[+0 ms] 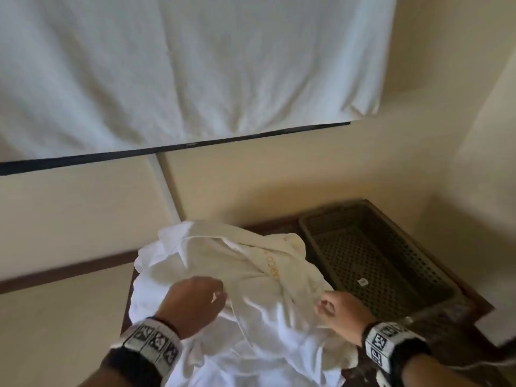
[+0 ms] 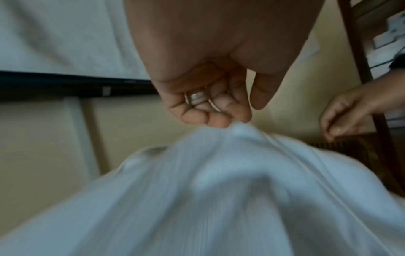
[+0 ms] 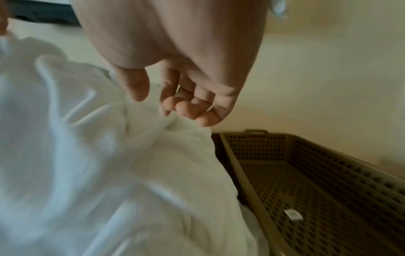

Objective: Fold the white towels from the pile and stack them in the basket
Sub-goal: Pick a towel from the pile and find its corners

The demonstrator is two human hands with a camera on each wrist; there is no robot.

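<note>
A crumpled pile of white towels (image 1: 251,263) lies on a dark table, left of an empty brown perforated basket (image 1: 371,263). My left hand (image 1: 220,294) grips a fold at the near left of the top towel. In the left wrist view its curled fingers (image 2: 219,121) pull the towel (image 2: 219,190) up into a peak. My right hand (image 1: 325,305) pinches the towel's right edge beside the basket. In the right wrist view its fingertips (image 3: 186,112) hold the cloth (image 3: 109,155) just left of the basket (image 3: 350,173). Gold lettering shows on the top towel.
The dark wooden table (image 1: 458,317) stands in a corner of cream walls. A white sheet (image 1: 195,65) hangs over a dark-edged panel on the wall above. A small white label (image 1: 363,281) lies on the basket floor.
</note>
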